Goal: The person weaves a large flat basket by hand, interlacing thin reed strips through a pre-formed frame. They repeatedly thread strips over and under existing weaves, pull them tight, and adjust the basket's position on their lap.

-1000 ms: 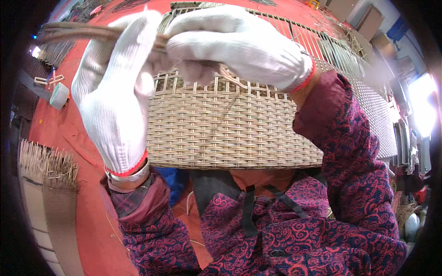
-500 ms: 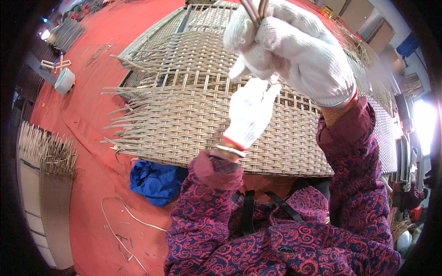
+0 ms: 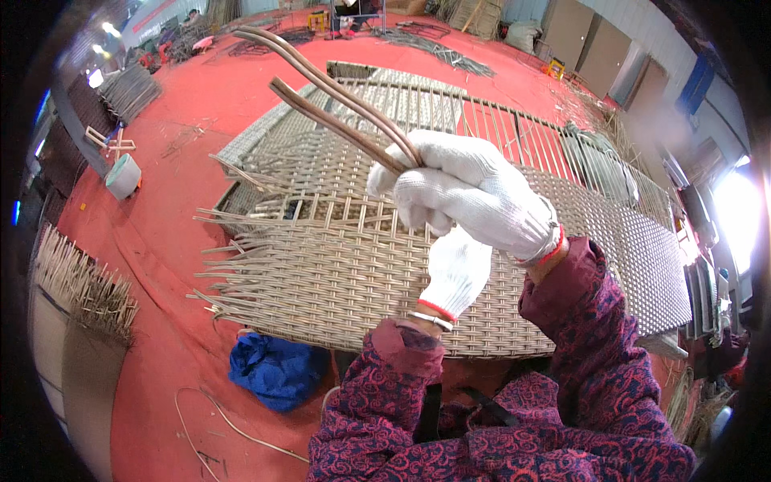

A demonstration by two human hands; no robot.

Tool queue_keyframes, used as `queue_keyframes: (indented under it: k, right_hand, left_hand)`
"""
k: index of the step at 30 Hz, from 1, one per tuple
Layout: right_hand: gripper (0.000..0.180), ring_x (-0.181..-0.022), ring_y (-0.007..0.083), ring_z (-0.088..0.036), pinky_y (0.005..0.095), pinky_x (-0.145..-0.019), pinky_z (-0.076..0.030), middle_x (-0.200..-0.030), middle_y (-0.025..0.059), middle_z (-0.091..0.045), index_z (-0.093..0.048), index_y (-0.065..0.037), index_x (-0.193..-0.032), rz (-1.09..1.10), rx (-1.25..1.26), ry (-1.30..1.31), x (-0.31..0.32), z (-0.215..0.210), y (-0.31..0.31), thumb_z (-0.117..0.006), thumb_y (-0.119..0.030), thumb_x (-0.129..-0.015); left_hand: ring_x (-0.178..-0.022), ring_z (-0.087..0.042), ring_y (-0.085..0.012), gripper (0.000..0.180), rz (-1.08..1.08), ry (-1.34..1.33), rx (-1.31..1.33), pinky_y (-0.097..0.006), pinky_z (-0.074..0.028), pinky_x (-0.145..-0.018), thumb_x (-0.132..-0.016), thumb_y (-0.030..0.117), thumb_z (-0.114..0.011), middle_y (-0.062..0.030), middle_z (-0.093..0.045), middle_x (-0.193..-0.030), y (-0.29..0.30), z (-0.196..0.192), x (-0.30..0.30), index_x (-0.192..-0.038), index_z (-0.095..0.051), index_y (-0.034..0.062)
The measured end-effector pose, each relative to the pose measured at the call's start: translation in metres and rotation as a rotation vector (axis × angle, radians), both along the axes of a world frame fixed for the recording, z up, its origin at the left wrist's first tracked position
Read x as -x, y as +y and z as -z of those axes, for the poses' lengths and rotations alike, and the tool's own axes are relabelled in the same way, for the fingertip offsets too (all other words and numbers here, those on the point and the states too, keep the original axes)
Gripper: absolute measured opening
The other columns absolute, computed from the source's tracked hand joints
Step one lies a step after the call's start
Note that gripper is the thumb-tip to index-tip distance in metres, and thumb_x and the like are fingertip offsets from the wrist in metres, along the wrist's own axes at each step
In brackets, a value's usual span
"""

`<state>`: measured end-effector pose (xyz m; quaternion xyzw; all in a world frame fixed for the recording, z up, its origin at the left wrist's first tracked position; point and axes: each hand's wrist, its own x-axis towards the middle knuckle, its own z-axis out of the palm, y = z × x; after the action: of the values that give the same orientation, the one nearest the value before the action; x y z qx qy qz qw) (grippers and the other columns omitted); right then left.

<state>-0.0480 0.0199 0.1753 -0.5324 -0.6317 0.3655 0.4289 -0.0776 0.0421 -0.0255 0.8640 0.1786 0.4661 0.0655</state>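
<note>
My right hand (image 3: 478, 189), in a white knit glove, is raised above the woven wicker panel (image 3: 345, 281). Its fingers are closed on a few brown wicker strands (image 3: 337, 124), whose free ends curve up to the left. Below and partly behind it is my left hand (image 3: 456, 277), also gloved, over the tan weave. The right hand hides the left one's fingers. Loose strand ends (image 3: 233, 269) stick out from the panel's left edge, and a gap in the weave runs across its upper part.
Under the panel's near left corner lies a blue cloth (image 3: 277, 373) on the red floor (image 3: 161, 265). A pale bucket (image 3: 123, 177) stands at the far left. Bundled strands (image 3: 84, 277) top a stack at the left edge. Bare rods (image 3: 514, 128) span the far side.
The view has tilted up, showing more of the far floor. My right hand now appears lower, and the strands it holds show at greater length. My left hand's fingers have become hidden behind it.
</note>
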Motion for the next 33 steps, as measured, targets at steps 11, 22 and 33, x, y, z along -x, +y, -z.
queue_keyframes:
  k: [11, 22, 33]
  right_hand:
    - [0.022, -0.064, 0.0055, -0.054, 0.0247, -0.057, -0.043, -0.073, -0.002, -0.061, -0.069, -0.003, -0.106, 0.111, 0.125, -0.077, -0.001, -0.01, -0.02, -0.062, -0.023, -0.101]
    - [0.028, -0.062, 0.004, -0.055, 0.0226, -0.057, -0.045, -0.075, -0.0021, -0.065, -0.073, -0.007, -0.112, -0.015, 0.384, -0.184, -0.013, 0.006, -0.053, -0.059, -0.029, -0.103]
    - [0.033, -0.074, 0.0103, -0.063, 0.0291, -0.07, -0.053, -0.085, 0.004, -0.07, -0.069, -0.004, -0.116, 0.045, 0.332, -0.266, -0.026, 0.04, -0.069, -0.063, -0.031, -0.099]
  left_hand:
    - [-0.07, -0.059, -0.0065, 0.042, 0.728, -0.833, 1.077, -0.018, -0.044, -0.057, -0.101, 0.013, -0.064, -0.0058, -0.068, -0.093, 0.037, -0.109, 0.13, -0.139, -0.056, -0.0032]
    - [-0.067, -0.063, -0.0075, 0.031, 0.671, -0.683, 1.283, -0.019, -0.035, -0.049, -0.106, 0.013, -0.055, -0.0094, -0.071, -0.09, 0.017, -0.122, 0.143, -0.127, -0.061, -0.0088]
    - [-0.063, -0.053, -0.0011, 0.018, 0.48, -0.589, 1.208, -0.019, -0.034, -0.051, -0.1, 0.013, -0.068, -0.0012, -0.069, -0.083, -0.004, -0.107, 0.124, -0.111, -0.073, -0.0007]
